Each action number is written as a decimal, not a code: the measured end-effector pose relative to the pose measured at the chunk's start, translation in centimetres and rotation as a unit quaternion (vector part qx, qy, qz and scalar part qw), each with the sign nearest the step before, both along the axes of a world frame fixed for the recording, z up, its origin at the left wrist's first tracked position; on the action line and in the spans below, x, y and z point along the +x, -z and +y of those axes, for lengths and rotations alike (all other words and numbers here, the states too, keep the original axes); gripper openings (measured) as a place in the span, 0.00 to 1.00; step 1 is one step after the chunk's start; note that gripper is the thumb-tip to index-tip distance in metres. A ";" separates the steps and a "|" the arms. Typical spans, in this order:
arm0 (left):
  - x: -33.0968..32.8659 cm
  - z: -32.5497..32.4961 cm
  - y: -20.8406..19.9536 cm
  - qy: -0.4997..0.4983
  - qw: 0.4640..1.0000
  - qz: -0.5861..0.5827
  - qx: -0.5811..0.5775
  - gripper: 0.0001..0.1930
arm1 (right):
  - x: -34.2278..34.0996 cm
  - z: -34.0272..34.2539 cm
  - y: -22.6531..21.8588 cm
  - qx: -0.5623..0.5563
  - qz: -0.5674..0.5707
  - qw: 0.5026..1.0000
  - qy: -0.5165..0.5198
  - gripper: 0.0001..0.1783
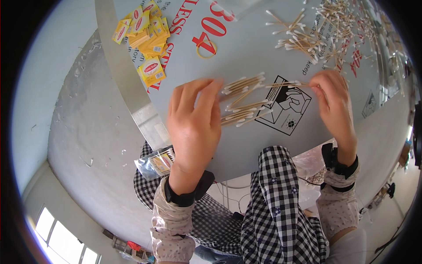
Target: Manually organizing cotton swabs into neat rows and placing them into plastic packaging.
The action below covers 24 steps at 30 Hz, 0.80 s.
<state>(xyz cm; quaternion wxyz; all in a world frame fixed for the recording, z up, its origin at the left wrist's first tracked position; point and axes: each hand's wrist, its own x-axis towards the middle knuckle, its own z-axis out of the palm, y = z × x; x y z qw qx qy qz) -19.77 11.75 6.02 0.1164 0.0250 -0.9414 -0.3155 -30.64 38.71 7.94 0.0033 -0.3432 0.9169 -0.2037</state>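
My right hand (pixel 332 99) pinches the right ends of a few thin cotton swabs (pixel 285 84), which stick out to the left over the sheet. Left of them, my left hand (pixel 195 114) is bent over the left ends of two small groups of swabs. The upper group (pixel 244 84) reaches its blurred fingertips; the lower group (pixel 246 113) lies beside its thumb side. Motion smear hides whether those fingers grip any. Wooden sticks with white tips make up both groups, and one swab slants between them.
A grey printed sheet (pixel 246 154) covers the table. Loose swabs (pixel 325 35) are heaped at the far right. Yellow packets (pixel 151 33) pile up at the far left, with a yellow rubber band (pixel 206 49) nearby. A clear bag (pixel 154 165) of swabs lies by my left wrist.
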 end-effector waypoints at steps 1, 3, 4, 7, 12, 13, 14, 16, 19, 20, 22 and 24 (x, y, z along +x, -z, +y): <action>0.1 0.2 0.2 0.014 1.000 0.017 -0.018 0.22 | -0.1 0.1 -0.1 0.008 0.011 1.000 0.006 0.09; 0.3 1.4 0.3 0.047 0.997 -0.012 -0.052 0.28 | 0.0 -0.2 -0.2 0.011 0.011 1.000 -0.004 0.09; 0.4 2.3 0.3 0.080 0.992 -0.041 -0.087 0.36 | 0.0 -0.4 -0.2 0.013 0.010 1.000 -0.013 0.09; 0.8 5.1 0.7 0.041 0.988 -0.098 -0.111 0.47 | 0.6 -1.2 0.2 -0.005 -0.002 1.000 -0.026 0.11; 0.6 6.3 1.8 0.014 0.980 -0.109 -0.167 0.53 | 0.6 -1.3 0.2 -0.009 -0.005 0.999 -0.030 0.13; 0.7 6.1 1.9 0.020 0.980 -0.112 -0.165 0.54 | 0.5 -1.2 0.3 -0.006 -0.004 0.999 -0.036 0.14; 0.8 6.0 1.9 0.026 0.980 -0.116 -0.162 0.55 | 0.5 -0.7 0.3 -0.006 -0.004 0.999 -0.036 0.14; 0.7 5.9 2.0 0.026 0.980 -0.110 -0.164 0.55 | 0.2 0.9 0.0 0.030 -0.020 0.999 0.027 0.14; 0.8 6.0 2.0 0.027 0.980 -0.109 -0.165 0.55 | 0.1 2.5 0.2 0.038 0.006 0.998 0.051 0.15; 0.8 6.1 2.1 0.026 0.979 -0.112 -0.166 0.55 | 0.2 2.6 0.3 0.038 0.006 0.998 0.051 0.15; 0.8 6.0 1.8 0.023 0.978 -0.110 -0.178 0.54 | 0.4 2.5 0.1 0.021 -0.024 0.998 0.055 0.15; 1.1 6.3 1.8 0.021 0.976 -0.108 -0.188 0.53 | 0.8 2.0 0.0 -0.015 -0.028 0.997 0.065 0.15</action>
